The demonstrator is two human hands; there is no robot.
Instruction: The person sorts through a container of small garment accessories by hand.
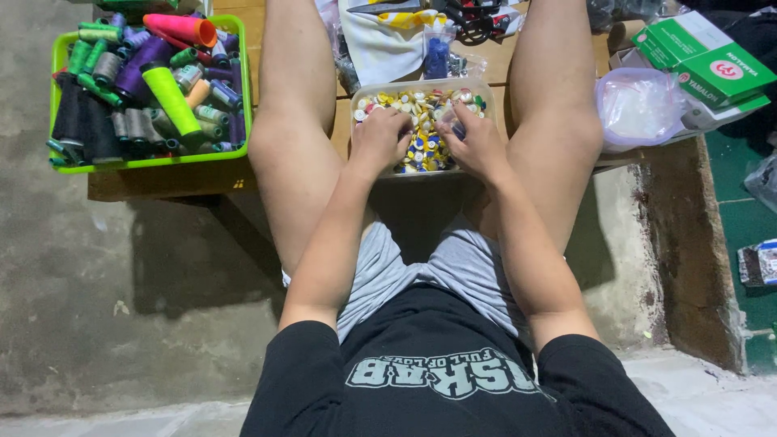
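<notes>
Both hands, left hand (380, 137) and right hand (476, 144), dig curled fingers into a clear tub (421, 87) of mixed buttons (421, 105).

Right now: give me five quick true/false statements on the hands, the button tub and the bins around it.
1. Both hands, left hand and right hand, are in the clear tub of buttons. True.
2. The green basket holds folded towels. False: thread spools and cones.
3. The basket sits left of the tub. True.
4. The green boxes are stacked left of the basket. False: far right.
5. The tub is lidded. False: open.
</notes>
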